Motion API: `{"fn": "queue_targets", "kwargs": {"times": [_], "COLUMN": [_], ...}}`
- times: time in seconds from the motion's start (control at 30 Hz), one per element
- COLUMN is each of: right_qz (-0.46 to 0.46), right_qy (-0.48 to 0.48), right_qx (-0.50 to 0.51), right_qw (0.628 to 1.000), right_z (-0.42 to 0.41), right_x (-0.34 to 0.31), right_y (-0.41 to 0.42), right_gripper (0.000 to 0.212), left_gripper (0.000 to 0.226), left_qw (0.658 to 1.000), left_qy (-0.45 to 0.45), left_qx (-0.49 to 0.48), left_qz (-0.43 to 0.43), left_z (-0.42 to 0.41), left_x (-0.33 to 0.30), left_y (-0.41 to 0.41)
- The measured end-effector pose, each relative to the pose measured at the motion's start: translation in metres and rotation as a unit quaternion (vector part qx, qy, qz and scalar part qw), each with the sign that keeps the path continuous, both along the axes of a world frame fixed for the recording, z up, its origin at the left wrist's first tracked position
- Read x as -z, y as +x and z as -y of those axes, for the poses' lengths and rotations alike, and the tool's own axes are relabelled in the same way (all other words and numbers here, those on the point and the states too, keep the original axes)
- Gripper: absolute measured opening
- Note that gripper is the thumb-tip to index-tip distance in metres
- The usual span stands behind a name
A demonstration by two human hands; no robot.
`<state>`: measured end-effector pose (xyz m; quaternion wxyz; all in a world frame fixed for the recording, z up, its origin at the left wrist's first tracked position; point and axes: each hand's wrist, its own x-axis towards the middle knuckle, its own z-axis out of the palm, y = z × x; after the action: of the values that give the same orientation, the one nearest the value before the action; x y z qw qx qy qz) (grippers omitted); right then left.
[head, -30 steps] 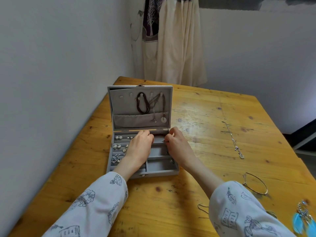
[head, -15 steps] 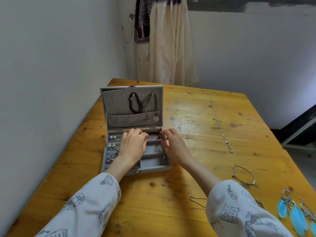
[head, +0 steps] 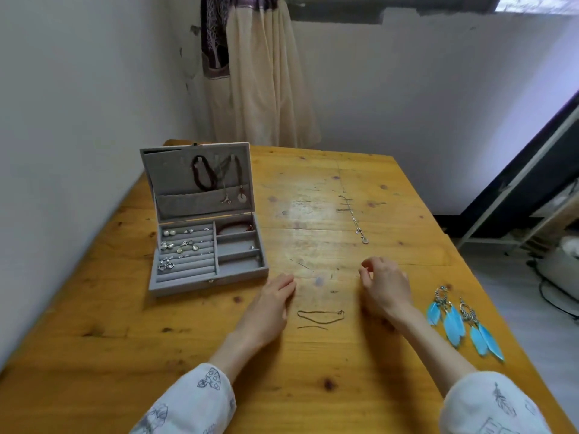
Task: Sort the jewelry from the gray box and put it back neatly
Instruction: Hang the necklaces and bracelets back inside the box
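Hands out of the gray box (head: pixel 206 223), back over the bare counter (head: pixel 313 371).

Half a second ago both hands worked in the box's rear compartment; a dark red bracelet (head: pixel 233 226) lies there now, so that piece looks stowed. The box stands open at left of the frame. Left hand (head: pixel 269 308) rests flat, empty; right hand (head: pixel 387 285) hovers with fingers loosely curled, gripping nothing visible. Blue feather earrings (head: pixel 460 324), silver necklace (head: pixel 357 220) and thin chain (head: pixel 319 317) between the hands await sorting.
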<state>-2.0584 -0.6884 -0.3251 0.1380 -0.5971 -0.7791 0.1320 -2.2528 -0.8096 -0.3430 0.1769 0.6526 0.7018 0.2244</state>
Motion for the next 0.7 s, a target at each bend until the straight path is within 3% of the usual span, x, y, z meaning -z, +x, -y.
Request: {"fn": "queue_targets", "kwargs": {"times": [0.17, 0.37, 0.47, 0.53, 0.6, 0.7], "right_qz": [0.07, 0.121, -0.05, -0.199, -0.296, -0.364], "right_qy": [-0.05, -0.072, -0.112, -0.169, -0.229, -0.285], "right_qx": [0.027, -0.009, -0.049, -0.089, -0.145, -0.206], "right_qw": [0.996, 0.99, 0.991, 0.961, 0.916, 0.863], "right_z": [-0.006, -0.005, 0.004, 0.015, 0.028, 0.042], "right_x": [0.002, -0.001, -0.013, -0.032, -0.054, -0.079], "right_y": [0.006, -0.011, -0.024, -0.036, -0.049, -0.069], "right_gripper": [0.035, 0.03, 0.019, 0.012, 0.009, 0.005], "left_gripper": [0.056, 0.053, 0.048, 0.052, 0.066, 0.078], "left_qw": [0.999, 0.995, 0.992, 0.985, 0.943, 0.8], "left_qy": [-0.035, -0.047, -0.061, -0.078, -0.095, -0.1], "left_qx": [-0.005, -0.008, -0.012, -0.017, -0.022, -0.023], "left_qz": [0.029, 0.083, 0.107, 0.154, 0.317, 0.591], "left_z": [0.001, -0.001, -0.001, 0.0, 0.002, 0.007], "left_x": [0.002, -0.007, -0.01, -0.015, -0.021, -0.032], "left_y": [0.001, -0.001, -0.002, -0.005, -0.009, -0.023]}}
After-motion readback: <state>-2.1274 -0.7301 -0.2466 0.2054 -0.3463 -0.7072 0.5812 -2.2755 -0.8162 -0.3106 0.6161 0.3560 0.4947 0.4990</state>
